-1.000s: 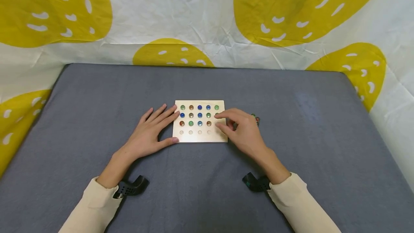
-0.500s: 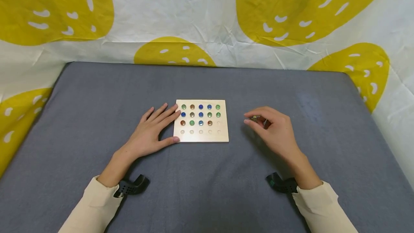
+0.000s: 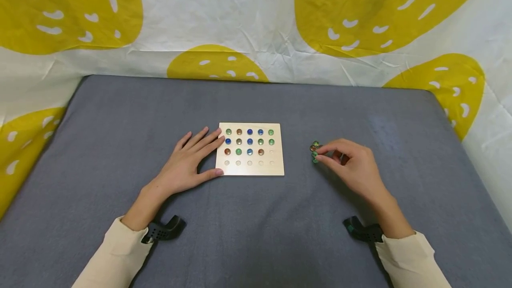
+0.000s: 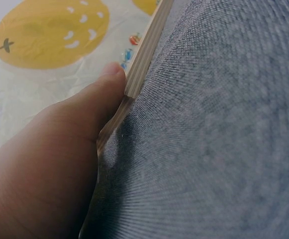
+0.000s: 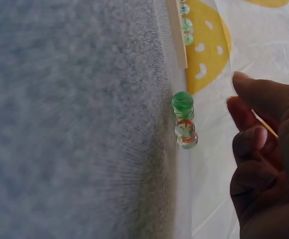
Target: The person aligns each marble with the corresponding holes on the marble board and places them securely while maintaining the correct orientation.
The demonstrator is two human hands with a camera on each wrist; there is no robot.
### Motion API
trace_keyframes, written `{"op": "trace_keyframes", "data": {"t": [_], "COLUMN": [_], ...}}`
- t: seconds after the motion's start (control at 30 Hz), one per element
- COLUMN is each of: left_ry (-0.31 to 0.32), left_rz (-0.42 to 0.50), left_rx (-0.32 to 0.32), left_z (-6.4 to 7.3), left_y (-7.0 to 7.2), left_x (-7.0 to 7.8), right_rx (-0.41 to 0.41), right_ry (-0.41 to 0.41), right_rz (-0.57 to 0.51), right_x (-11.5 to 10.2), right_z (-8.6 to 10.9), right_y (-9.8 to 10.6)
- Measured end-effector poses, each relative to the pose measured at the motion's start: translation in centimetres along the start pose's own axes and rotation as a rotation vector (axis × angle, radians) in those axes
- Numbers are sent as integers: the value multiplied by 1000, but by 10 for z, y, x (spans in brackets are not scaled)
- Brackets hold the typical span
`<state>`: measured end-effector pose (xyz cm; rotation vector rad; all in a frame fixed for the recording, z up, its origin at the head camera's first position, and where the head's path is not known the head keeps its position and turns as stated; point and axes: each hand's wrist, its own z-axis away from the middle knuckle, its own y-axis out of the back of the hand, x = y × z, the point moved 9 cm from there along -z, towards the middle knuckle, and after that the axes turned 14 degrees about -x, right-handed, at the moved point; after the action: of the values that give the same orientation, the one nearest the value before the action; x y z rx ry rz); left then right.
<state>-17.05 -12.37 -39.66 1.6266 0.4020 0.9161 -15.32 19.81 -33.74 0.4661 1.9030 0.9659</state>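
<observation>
A pale wooden board (image 3: pixel 250 169) lies on the grey cloth, with glass marbles in its three far rows of hollows. The right end of the third row and the whole near row are bare hollows. My left hand (image 3: pixel 188 163) lies spread at the board's left edge; its thumb (image 4: pixel 102 94) touches the board in the left wrist view. Right of the board sits a small cluster of loose marbles (image 3: pixel 315 157), green and orange-red. Above it hovers my right hand (image 3: pixel 354 163), thumb and index finger bent towards each other with a gap and no marble between them.
The grey cloth (image 3: pixel 256 234) spreads over the whole table surface. A white curtain with yellow patches (image 3: pixel 224 12) stands behind the far edge and along the sides. A black wrist camera (image 3: pixel 164 230) is strapped to the left wrist, another camera (image 3: pixel 362 230) to the right.
My right hand has moved right from the board to the loose marbles, uncovering a green marble at the second row's right end. My left hand has stayed on the board's edge.
</observation>
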Motion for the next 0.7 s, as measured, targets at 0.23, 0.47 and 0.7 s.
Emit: {"op": "trace_keyframes", "data": {"t": [0.23,0.47,0.7], "left_ry": [-2,-5,-7], "left_rz": [-1,1,-4], "left_rx": [1,-1,3], "left_z": [0,0,-1], "left_y": [0,0,0], "left_x": [0,0,-1], "right_rx": [-2,57,71], "right_ry": [-13,38,73], "right_rz": [-23,-49,-31], "right_x": [12,13,10], "right_z": [8,12,11], "right_y": [-7,-10,-13]}}
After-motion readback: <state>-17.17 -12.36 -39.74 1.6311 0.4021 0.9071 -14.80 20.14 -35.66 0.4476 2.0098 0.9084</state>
